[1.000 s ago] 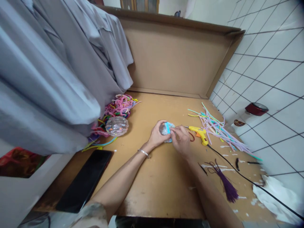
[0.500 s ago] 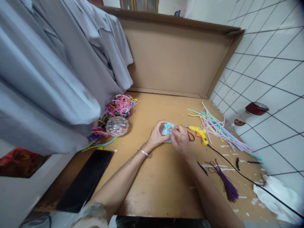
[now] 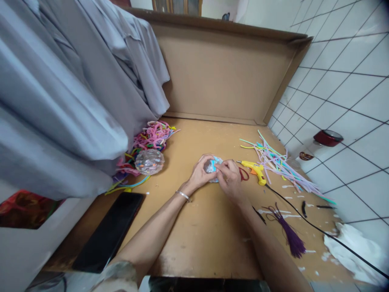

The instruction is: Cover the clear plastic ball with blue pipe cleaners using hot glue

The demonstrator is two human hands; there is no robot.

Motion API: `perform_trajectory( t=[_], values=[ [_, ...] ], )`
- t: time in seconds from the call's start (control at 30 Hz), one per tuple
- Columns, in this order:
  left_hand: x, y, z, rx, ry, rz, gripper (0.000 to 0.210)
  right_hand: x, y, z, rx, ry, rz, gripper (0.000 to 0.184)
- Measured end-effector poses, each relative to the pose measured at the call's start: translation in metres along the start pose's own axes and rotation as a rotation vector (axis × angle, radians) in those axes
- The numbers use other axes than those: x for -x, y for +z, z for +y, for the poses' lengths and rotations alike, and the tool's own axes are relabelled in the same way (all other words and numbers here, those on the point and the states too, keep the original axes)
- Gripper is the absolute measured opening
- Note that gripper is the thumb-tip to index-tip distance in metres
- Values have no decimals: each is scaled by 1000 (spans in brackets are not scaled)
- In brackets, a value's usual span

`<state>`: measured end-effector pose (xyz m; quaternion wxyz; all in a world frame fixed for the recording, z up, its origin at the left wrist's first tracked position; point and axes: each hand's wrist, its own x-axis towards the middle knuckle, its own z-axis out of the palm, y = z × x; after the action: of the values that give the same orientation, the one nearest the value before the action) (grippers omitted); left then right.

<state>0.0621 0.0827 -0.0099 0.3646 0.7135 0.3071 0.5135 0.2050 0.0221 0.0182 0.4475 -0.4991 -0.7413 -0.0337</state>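
Note:
My left hand (image 3: 203, 169) curls around a clear, round plastic piece (image 3: 209, 166) with bluish, mottled edges, holding it low over the table. Across that piece runs a light-blue strip (image 3: 214, 163). My right hand (image 3: 230, 178) is closed in a pinch, its fingertips at the lower end of the strip. These fingers cover part of the round piece. Just right of my right hand lie a dark red cord loop (image 3: 244, 174) and a yellow glue gun (image 3: 254, 170), its nozzle pointing left.
Pipe cleaners (image 3: 273, 160) spread at right; a pink tangle (image 3: 154, 136) and a clear, speckled ball (image 3: 150, 162) sit left. A black phone (image 3: 109, 233), purple cord bundle (image 3: 288, 233), red-lidded jar (image 3: 319, 144), white cloth (image 3: 352, 251) and cardboard wall (image 3: 225, 73) surround the work.

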Motion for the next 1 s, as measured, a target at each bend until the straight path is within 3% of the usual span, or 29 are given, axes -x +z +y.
perform_trajectory(
  t=[0.5,1.0],
  values=[
    [-2,0,0,34,-66,26,47,2,3,-2,-82,102,77,19],
    [-1,1,-3,45,-64,16,45,5,7,-7,-14,29,104,22]
  ],
)
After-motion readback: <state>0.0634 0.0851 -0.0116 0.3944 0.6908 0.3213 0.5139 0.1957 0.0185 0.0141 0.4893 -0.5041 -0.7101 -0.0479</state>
